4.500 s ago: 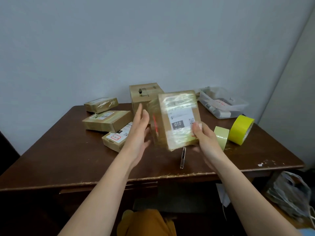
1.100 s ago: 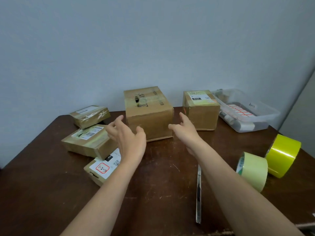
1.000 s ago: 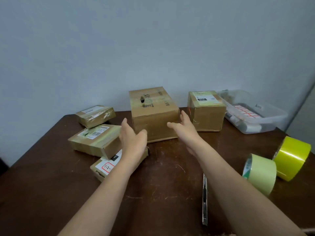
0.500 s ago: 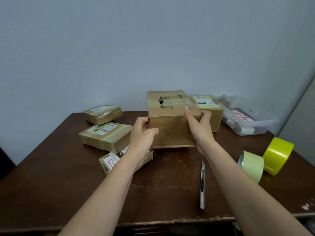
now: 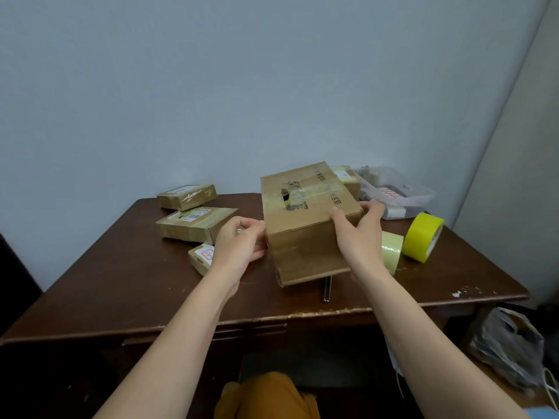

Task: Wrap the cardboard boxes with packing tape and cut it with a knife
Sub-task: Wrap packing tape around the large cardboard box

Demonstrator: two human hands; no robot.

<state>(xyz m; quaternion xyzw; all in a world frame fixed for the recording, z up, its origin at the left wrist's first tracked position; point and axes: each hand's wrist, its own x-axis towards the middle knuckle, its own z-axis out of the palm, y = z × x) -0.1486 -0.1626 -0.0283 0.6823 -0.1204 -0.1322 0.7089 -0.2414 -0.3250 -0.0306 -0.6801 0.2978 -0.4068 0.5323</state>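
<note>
Two hands gripped large cardboard box (image 5: 305,225), raised, tilted above table (image 5: 121,285): left hand (image 5: 240,247) curled on left side, right hand (image 5: 360,234) clasping right corner. Knife (image 5: 327,288) lay beneath; pale tape roll (image 5: 392,251), yellow roll (image 5: 423,237) just right.

Dim, flat indoor light, soft overall. Wide-angle bowing at frame edges. Glare on tape just beyond the right hand (image 5: 360,237) fingertips; under-desk murky.
</note>
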